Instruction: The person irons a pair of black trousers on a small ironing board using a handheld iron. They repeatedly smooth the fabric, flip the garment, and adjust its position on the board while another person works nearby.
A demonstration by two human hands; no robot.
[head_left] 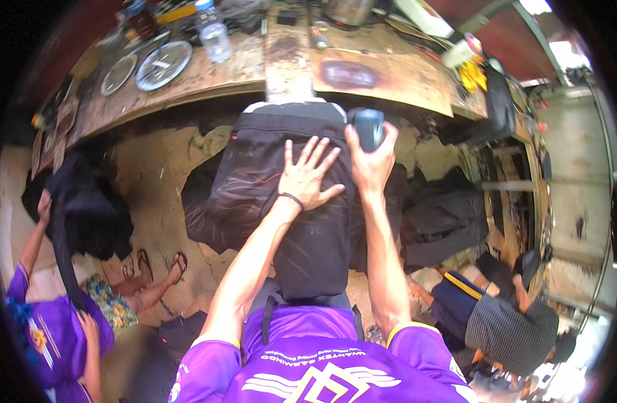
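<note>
A black garment lies stretched over a narrow padded board in front of me. My left hand rests flat on it with the fingers spread, a dark band on the wrist. My right hand grips the handle of a dark iron near the board's far right corner, just below the edge of a worn wooden workbench.
The workbench holds round metal plates, a clear plastic bottle, yellow cloth and clutter. A person in purple sits at my left holding black cloth. Another person crouches at lower right. Black cloth piles lie to the right.
</note>
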